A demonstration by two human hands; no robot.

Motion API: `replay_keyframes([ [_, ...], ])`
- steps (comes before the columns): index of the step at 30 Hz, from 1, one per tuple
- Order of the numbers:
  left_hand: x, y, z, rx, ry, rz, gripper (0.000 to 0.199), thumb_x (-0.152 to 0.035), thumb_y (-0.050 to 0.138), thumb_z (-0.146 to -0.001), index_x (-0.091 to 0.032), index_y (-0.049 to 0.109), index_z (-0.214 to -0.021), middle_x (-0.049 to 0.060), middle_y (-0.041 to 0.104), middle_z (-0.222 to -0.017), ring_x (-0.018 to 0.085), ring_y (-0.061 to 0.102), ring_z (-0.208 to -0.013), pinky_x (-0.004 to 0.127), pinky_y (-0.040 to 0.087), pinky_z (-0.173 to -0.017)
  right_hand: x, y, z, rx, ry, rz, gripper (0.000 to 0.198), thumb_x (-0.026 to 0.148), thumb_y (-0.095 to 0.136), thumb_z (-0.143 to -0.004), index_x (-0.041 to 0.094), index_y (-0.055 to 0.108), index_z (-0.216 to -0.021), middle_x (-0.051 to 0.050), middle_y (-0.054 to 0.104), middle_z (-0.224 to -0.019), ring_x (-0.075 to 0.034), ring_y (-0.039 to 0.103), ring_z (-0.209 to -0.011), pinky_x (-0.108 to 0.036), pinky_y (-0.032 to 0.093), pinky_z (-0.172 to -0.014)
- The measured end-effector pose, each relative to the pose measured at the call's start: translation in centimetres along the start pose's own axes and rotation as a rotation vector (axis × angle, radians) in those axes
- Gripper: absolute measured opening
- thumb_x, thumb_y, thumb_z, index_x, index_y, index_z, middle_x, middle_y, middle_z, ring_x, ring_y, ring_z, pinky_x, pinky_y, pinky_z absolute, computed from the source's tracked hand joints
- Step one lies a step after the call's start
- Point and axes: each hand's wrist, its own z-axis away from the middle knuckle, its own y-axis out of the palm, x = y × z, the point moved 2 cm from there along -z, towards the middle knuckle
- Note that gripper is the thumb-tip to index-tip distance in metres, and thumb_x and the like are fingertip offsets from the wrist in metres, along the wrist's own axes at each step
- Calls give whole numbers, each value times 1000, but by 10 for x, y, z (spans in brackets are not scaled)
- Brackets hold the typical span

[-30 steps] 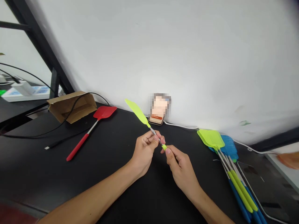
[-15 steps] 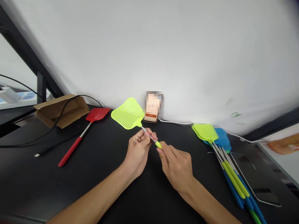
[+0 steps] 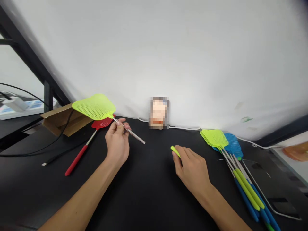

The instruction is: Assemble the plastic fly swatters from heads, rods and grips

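Pinching the bare metal shaft (image 3: 134, 135) of a lime-green fly swatter (image 3: 95, 106) between thumb and fingers, the left hand (image 3: 117, 144) holds it over the black table (image 3: 149, 192), mesh head up and leftward. The right hand (image 3: 192, 166), well apart, is curled round the lime handle grip (image 3: 175, 151), only one end showing. Half a second ago shaft and grip met between the hands; now they have parted, leaving the swatter in two pieces. Farther left lie a red fly swatter (image 3: 76, 159) and a cardboard box (image 3: 78, 127); a blurred phone (image 3: 158, 112) leans against the wall (image 3: 168, 48); rightward lie lime fly swatters (image 3: 214, 138) and blue fly swatters (image 3: 234, 147), bunched together.
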Motion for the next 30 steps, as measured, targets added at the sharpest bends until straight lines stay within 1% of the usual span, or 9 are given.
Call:
replay_keyframes([
  [2,5,4,8,50,-44,-22,15,-25,74,-89,-17,69,-101,-2,55,-71,11,53,-69,24,47,-70,-8,7,-1,55,46,43,19,22,47,-104,19,65,-104,-8,70,-84,-22,63,-77,-36,39,-66],
  [4,11,10,21,135,-158,-27,20,-25,73,-88,-17,68,-106,-3,51,-65,11,50,-63,24,45,-64,-13,12,-2,94,72,88,18,21,47,-103,20,64,-98,-7,68,-82,-23,61,-77,-35,37,-65],
  [10,20,23,55,476,-549,-193,16,-33,63,-96,-18,64,-99,-8,40,-55,6,31,-43,21,26,-45,-21,17,0,159,108,210,10,23,53,-99,21,62,-95,-8,63,-86,-25,58,-80,-35,37,-65],
  [13,21,24,63,571,-639,-231,24,-43,57,-100,-20,62,-96,-9,36,-55,4,24,-38,21,18,-42,-21,16,0,178,110,204,9,26,56,-99,21,63,-98,-8,63,-89,-26,59,-83,-36,40,-68],
  [17,23,23,71,640,-685,-318,30,-45,53,-101,-19,60,-89,-8,41,-57,4,29,-38,21,21,-41,-24,15,-1,216,152,102,12,28,57,-99,21,65,-103,-9,65,-93,-28,60,-89,-38,44,-74],
  [21,26,23,75,683,-633,-484,29,-45,55,-100,-18,60,-89,-6,47,-60,4,34,-38,20,25,-41,-29,4,-4,209,232,-203,23,35,64,-95,19,68,-111,-10,67,-105,-30,60,-100,-46,46,-90],
  [24,27,23,79,725,-616,-562,29,-45,53,-100,-19,61,-91,-5,49,-62,5,35,-38,20,24,-39,-27,-5,-8,242,340,-686,29,42,64,-96,22,68,-116,-9,69,-111,-27,61,-103,-45,47,-93],
  [27,28,24,86,786,-674,-532,29,-44,53,-100,-18,59,-87,-6,45,-62,4,31,-38,20,20,-38,-21,-10,-8,242,488,-1169,31,45,61,-100,25,69,-121,-7,70,-112,-23,62,-98,-40,49,-89],
  [30,28,24,91,796,-749,-426,31,-45,54,-101,-18,56,-85,-8,39,-63,2,23,-41,19,13,-39,-17,-10,-6,195,572,-1388,27,44,67,-97,24,73,-113,-7,71,-104,-23,60,-96,-38,48,-88],
])
